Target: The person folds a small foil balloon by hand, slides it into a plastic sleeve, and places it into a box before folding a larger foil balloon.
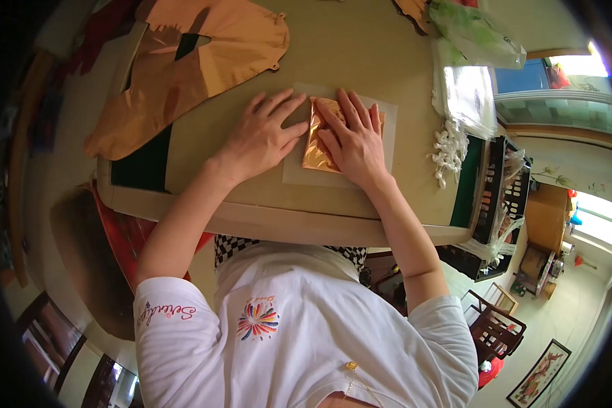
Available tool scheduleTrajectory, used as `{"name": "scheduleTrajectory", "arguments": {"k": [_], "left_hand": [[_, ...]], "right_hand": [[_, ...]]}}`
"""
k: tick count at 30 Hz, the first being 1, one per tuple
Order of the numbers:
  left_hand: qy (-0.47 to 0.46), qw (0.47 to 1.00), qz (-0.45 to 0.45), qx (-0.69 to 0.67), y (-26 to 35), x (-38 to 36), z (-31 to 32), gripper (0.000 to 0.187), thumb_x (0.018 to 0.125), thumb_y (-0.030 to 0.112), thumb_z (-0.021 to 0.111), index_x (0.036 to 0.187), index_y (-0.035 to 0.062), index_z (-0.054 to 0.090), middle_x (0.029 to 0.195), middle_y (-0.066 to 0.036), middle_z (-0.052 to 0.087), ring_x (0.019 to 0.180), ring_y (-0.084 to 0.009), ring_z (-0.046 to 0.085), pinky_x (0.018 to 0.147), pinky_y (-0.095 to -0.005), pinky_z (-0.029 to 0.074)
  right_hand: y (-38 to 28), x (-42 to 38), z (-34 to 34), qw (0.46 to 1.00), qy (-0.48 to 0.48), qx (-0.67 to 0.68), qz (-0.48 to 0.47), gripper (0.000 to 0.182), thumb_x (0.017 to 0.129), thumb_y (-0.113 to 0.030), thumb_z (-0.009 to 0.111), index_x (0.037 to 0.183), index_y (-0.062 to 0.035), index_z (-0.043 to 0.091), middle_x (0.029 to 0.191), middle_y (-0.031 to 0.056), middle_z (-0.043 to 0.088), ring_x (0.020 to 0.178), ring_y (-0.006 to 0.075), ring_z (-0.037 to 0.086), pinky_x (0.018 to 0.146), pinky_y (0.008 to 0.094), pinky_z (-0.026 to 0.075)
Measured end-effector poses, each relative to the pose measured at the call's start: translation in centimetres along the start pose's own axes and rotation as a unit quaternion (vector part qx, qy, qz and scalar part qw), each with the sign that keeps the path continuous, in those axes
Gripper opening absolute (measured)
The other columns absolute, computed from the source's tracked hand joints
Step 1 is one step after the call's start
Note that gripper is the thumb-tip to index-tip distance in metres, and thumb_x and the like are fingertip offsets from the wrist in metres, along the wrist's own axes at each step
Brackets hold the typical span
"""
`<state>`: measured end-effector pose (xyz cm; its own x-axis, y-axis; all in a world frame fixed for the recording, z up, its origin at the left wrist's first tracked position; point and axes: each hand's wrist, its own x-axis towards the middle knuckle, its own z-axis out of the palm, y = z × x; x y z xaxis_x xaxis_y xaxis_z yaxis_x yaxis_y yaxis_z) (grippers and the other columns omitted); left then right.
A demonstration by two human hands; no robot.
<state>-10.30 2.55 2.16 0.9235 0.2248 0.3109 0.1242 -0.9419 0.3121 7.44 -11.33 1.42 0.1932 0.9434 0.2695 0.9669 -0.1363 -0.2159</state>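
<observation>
A small rectangle of shiny copper-coloured foil point(313, 155) lies on a pale, see-through sheet point(304, 175) on the table. My right hand point(352, 139) rests palm down on the foil with its fingers stretched out, hiding much of it. To the left, my left hand point(268, 132) lies with fingers apart over the sheet's left edge, its thumb tip beside the foil's left edge. A large copper-coloured foil piece point(217, 58) with a gap in its middle and small tabs on its edge is spread at the upper left.
Clear plastic bags point(466, 98) and a cluster of small white pieces point(449, 146) lie at the table's right side. A black crate point(503, 197) with plastic in it stands beyond that edge. Another copper-coloured piece point(413, 13) shows at the top. A red chair point(119, 231) is at left.
</observation>
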Motion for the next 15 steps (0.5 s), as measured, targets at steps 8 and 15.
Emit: {"name": "scheduleTrajectory", "arguments": {"k": [8, 15], "left_hand": [[0.015, 0.999, 0.039, 0.008, 0.46, 0.15, 0.26, 0.027, 0.082, 0.009, 0.069, 0.109, 0.0062, 0.067, 0.142, -0.007, 0.048, 0.131, -0.0274, 0.044, 0.107, -0.0448, 0.039], [0.001, 0.999, 0.025, -0.034, -0.19, -0.40, 0.02, 0.027, 0.083, 0.011, 0.069, 0.110, 0.0114, 0.069, 0.146, -0.008, 0.044, 0.133, -0.0297, 0.041, 0.108, -0.0474, 0.036]], "right_hand": [[-0.29, 0.08, -0.26, 1.000, 0.002, 0.010, 0.010, 0.049, 0.093, -0.042, 0.059, 0.139, -0.0261, 0.053, 0.145, 0.0173, 0.045, 0.137, 0.0356, 0.038, 0.112, 0.0587, 0.025], [-0.08, -0.08, -0.10, 1.000, 0.011, 0.019, 0.012, 0.049, 0.093, -0.042, 0.058, 0.139, -0.0257, 0.053, 0.145, 0.0147, 0.045, 0.136, 0.0342, 0.039, 0.113, 0.0584, 0.024]]}}
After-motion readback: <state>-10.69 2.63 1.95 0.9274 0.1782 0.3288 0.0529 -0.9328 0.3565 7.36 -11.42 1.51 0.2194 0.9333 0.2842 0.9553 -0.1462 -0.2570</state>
